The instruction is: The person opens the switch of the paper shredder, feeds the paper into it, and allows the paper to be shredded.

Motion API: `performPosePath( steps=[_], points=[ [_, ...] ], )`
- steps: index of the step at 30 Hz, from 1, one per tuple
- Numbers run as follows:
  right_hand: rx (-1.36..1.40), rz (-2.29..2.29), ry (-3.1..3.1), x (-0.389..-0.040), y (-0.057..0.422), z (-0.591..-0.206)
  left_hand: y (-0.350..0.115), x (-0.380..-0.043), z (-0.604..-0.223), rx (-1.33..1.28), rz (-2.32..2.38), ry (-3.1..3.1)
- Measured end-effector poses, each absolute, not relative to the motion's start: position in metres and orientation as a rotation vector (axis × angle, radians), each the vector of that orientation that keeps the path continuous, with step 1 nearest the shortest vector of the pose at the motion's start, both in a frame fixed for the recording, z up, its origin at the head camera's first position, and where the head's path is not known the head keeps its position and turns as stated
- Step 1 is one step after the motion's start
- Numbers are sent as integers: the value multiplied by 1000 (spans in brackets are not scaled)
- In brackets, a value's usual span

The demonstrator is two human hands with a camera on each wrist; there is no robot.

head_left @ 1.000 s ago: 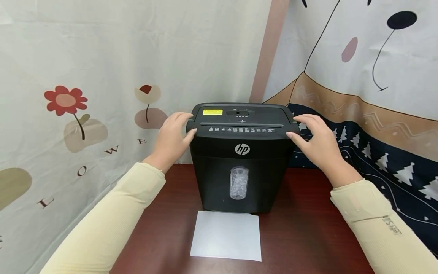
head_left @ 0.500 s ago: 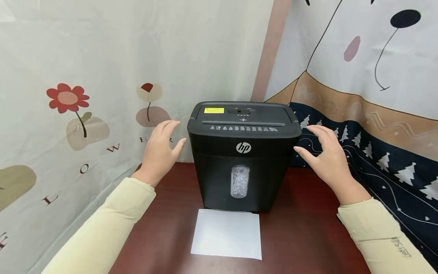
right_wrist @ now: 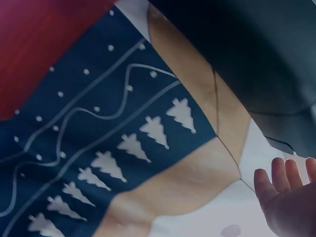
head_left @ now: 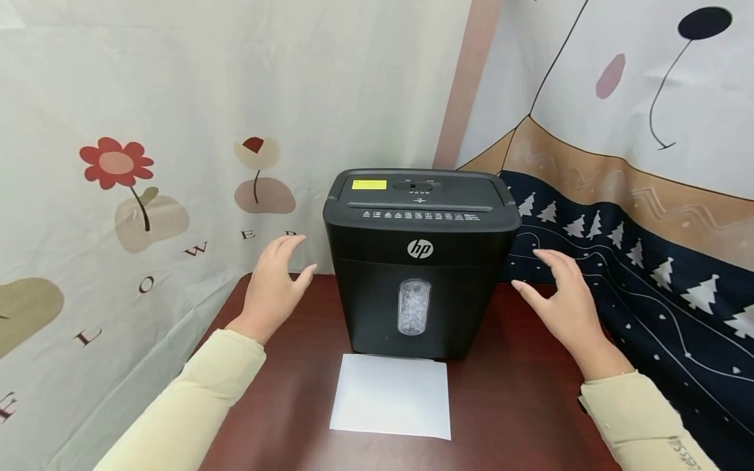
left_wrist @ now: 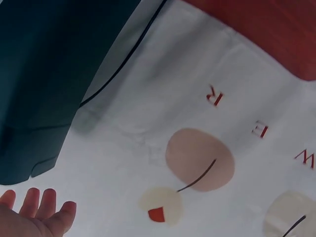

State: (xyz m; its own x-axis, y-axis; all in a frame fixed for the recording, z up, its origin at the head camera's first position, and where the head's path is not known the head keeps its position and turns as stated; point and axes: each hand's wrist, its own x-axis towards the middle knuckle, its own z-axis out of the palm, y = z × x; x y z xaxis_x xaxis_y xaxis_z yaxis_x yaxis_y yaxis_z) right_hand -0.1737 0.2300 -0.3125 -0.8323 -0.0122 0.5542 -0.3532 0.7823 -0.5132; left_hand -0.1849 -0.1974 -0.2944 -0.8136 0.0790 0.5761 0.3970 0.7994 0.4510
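A black HP paper shredder stands upright on the table, with shredded bits showing through its small front window. My left hand hovers to the left of the shredder, apart from it, fingers relaxed and holding nothing. On the other side my right hand is likewise off the shredder, its fingers loosely bent and bare. White paper lies flat on the table at the shredder's foot. In the left wrist view the shredder's side fills the upper left; the right wrist view has it at upper right.
The dark red table reaches back to a printed curtain with flowers and letters. Navy fabric with white trees hangs along the right side. A dark cord runs from behind the shredder in the left wrist view.
Both hands have let go of the shredder's top edges and moved outward and down. The shredder and paper keep their places on the table; the head view has shifted slightly.
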Motion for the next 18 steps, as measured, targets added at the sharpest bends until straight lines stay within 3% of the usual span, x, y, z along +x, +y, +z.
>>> performPosePath(
  steps=[18],
  points=[
    [106, 903, -2604, -166, 224, -383, -190, -178, -366, -109, -972, -2670]
  ],
)
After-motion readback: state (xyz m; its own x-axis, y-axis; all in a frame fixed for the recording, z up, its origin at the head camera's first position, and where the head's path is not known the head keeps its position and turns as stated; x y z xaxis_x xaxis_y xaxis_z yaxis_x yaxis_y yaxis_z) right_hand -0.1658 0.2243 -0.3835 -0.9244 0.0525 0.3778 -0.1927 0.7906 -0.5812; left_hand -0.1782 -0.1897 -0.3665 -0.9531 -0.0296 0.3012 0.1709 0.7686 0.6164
